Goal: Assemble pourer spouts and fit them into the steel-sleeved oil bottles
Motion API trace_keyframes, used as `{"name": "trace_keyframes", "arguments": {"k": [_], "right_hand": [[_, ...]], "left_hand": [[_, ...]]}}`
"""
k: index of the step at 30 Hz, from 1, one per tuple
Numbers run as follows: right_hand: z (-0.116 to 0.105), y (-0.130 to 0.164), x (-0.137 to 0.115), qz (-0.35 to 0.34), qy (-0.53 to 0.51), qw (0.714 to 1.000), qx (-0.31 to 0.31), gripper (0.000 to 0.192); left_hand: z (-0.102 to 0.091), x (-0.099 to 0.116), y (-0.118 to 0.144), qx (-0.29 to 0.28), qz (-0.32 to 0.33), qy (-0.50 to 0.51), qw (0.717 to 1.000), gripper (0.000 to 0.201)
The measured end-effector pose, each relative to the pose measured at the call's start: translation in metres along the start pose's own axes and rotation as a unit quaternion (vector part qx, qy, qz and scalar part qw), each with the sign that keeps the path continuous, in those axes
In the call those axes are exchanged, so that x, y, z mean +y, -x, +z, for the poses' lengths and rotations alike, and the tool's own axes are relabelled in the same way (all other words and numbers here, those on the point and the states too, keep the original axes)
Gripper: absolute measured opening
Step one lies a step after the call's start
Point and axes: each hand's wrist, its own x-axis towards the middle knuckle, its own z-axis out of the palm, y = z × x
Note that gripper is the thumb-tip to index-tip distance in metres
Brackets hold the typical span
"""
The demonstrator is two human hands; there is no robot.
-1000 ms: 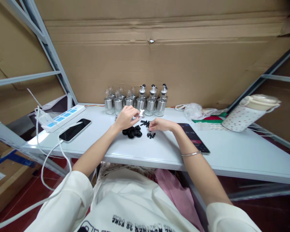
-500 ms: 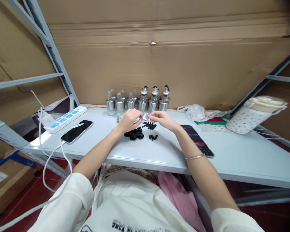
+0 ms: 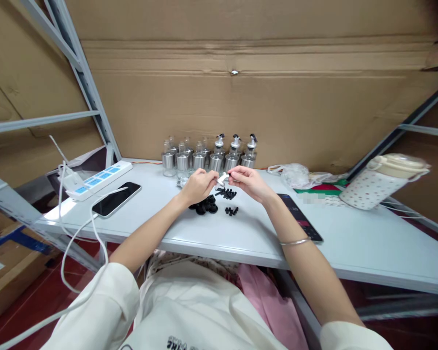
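Left hand [image 3: 199,186] and right hand [image 3: 248,181] raised just above counter [image 3: 248,233], fingertips meeting on small silvery spout piece [image 3: 222,179]. Fingers of both hands pinched narrow on it, piece between the two hands. Directly below piece: black round caps [image 3: 204,206], small black bits [image 3: 231,210]. Behind piece: row of bottles [image 3: 208,158]. Dark phone [image 3: 300,217] just right of right wrist.

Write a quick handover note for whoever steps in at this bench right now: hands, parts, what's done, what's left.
Left hand and right hand meet above the table, both pinching one small white spout piece.
Black round caps and small black plugs lie loose just below the hands.
Done: three bottles with pourers stand at the back.
Left: the bottles without pourers beside them.
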Motion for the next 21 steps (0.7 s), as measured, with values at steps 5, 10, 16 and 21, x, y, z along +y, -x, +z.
{"name": "trace_keyframes", "arguments": {"k": [5, 10, 16, 21], "right_hand": [[-0.0018, 0.0001, 0.0010, -0.006, -0.033, 0.999, -0.009, 0.029], [-0.0027, 0.0007, 0.0013, -0.001, -0.039, 0.999, -0.021, 0.027], [-0.0025, 0.0013, -0.0008, 0.006, -0.040, 0.999, -0.035, 0.027], [-0.0024, 0.0014, -0.0015, 0.002, -0.036, 0.999, -0.036, 0.028]], "left_hand": [[0.0004, 0.0002, 0.0006, 0.013, 0.016, -0.005, 1.000, 0.014], [0.0019, 0.0001, 0.0015, 0.023, 0.017, 0.005, 1.000, 0.013], [0.0020, 0.0008, 0.0016, -0.004, 0.011, 0.012, 1.000, 0.016], [0.0000, 0.0024, 0.0006, 0.004, 0.023, 0.019, 1.000, 0.018]]}}
